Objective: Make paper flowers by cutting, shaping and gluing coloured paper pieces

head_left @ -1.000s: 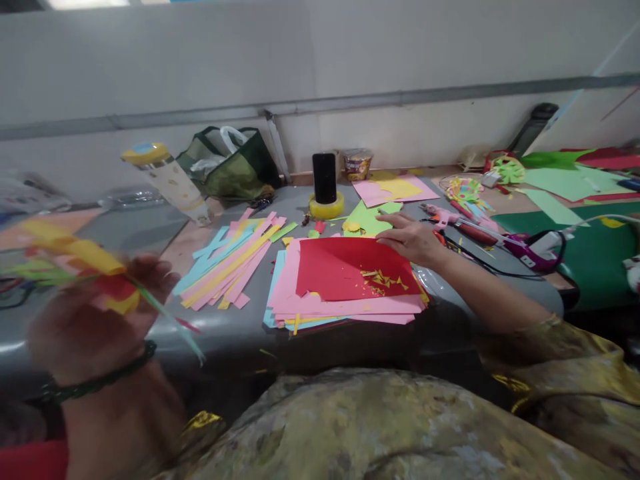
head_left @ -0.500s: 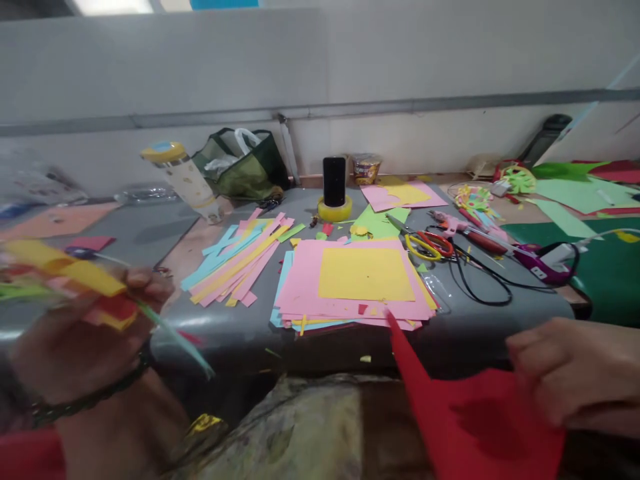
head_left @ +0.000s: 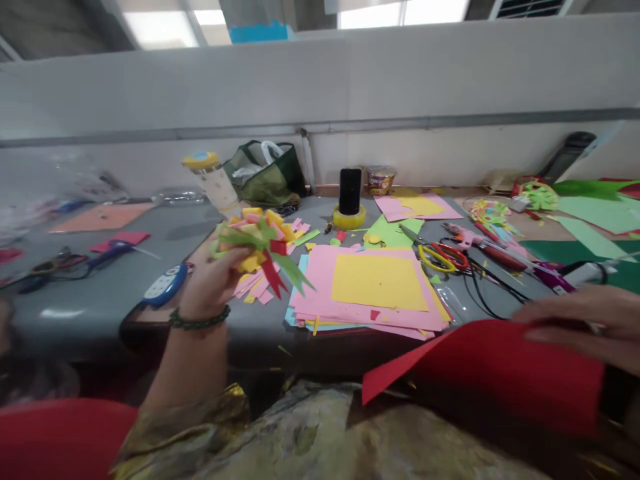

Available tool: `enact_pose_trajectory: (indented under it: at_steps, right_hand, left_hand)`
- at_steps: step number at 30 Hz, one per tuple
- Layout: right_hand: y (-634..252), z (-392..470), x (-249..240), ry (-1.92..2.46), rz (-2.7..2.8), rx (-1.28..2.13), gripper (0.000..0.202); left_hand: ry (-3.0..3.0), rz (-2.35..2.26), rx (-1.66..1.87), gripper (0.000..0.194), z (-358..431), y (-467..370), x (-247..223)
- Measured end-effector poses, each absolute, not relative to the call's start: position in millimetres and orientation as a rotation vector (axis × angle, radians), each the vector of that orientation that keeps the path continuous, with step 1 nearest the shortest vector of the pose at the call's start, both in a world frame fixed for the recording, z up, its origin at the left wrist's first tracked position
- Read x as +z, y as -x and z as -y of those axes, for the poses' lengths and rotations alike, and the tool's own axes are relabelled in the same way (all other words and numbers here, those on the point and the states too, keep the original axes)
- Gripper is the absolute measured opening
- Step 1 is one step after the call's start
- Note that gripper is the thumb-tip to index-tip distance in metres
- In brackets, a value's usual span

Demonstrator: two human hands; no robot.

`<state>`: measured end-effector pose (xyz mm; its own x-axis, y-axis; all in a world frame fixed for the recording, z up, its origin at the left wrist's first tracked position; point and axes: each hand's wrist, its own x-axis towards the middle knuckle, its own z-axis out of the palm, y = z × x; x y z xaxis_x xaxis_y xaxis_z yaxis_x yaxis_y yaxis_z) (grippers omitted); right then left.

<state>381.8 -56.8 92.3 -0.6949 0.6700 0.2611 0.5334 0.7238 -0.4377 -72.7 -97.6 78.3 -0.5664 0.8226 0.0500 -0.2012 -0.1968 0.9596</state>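
Observation:
My left hand (head_left: 213,270), with a dark beaded bracelet on the wrist, is closed round a paper flower (head_left: 253,240). Its curled petals are yellow, pink and green, and red and green paper tails hang from it. The flower hovers over loose pink and yellow paper strips (head_left: 257,287). At the right, my right hand (head_left: 590,317) grips a red paper sheet (head_left: 505,367) by its upper edge, thumb on the near side. The sheet bends and hangs above my lap, in front of the table edge. A stack of pink sheets (head_left: 317,287) topped by a yellow sheet (head_left: 377,280) lies between my hands.
Behind the stack, a phone (head_left: 350,190) stands in a yellow tape roll (head_left: 349,219). Yellow- and red-handled scissors (head_left: 440,257), a glue gun (head_left: 500,257) and its cable lie right. A bottle (head_left: 215,183), green bag (head_left: 270,177) and blue-white remote-like object (head_left: 166,285) are left.
My left hand has moved right and up with the paper flower, now over the strips. My right hand has moved right and slightly up; the red sheet has swung up to a flatter tilt.

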Motion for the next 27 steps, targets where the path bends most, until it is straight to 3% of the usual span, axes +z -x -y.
enact_pose_trajectory:
  at_steps: [5, 8, 15, 20, 27]
  right_hand:
    - [-299, -3, 100, 0.633, 2.785, 1.249, 0.043]
    - [-266, -30, 80, 0.631, 2.758, 1.399, 0.05]
    - [-226, -95, 36, 1.034, 2.69, 0.953, 0.028]
    - [-223, -112, 19, 1.185, 2.73, 0.657, 0.015]
    - [-223, -82, 25, 1.141, 2.734, 0.315, 0.037]
  left_hand:
    - [-0.749, -1.362, 1.769, 0.025, 86, 75, 73]
    - [-0.754, -1.354, 1.786, 0.029, 88, 73, 77]
    - [-0.738, -1.33, 1.637, 0.039, 78, 76, 80]
    - [-0.927, -1.284, 1.482, 0.026, 45, 71, 65]
    - [-0.929, -1.383, 1.293, 0.024, -3, 51, 54]
